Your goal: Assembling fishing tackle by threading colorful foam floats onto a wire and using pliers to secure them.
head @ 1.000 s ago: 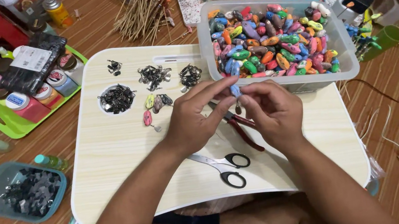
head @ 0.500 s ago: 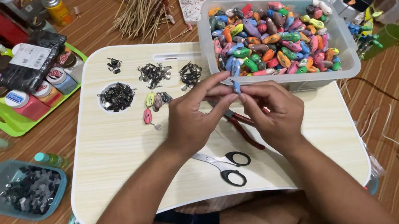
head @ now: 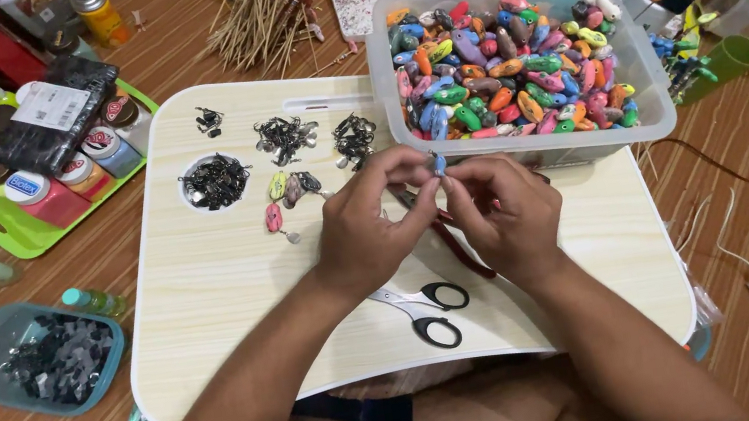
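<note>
Blue, the small lure body (head: 438,164) is pinched between left hand (head: 367,227) and right hand (head: 501,210), together just before the clear tub (head: 648,88). Fitting its metal hardware seems underway; finishing likely needs the pliers (head: 444,234) beneath, on the bench (head: 207,299).

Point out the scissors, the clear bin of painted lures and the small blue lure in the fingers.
scissors (head: 435,315): head view, on the black handle loops.
clear bin (head: 653,88): head view, on its right wall.
blue lure (head: 439,164): head view, on its body between the fingertips.
</note>
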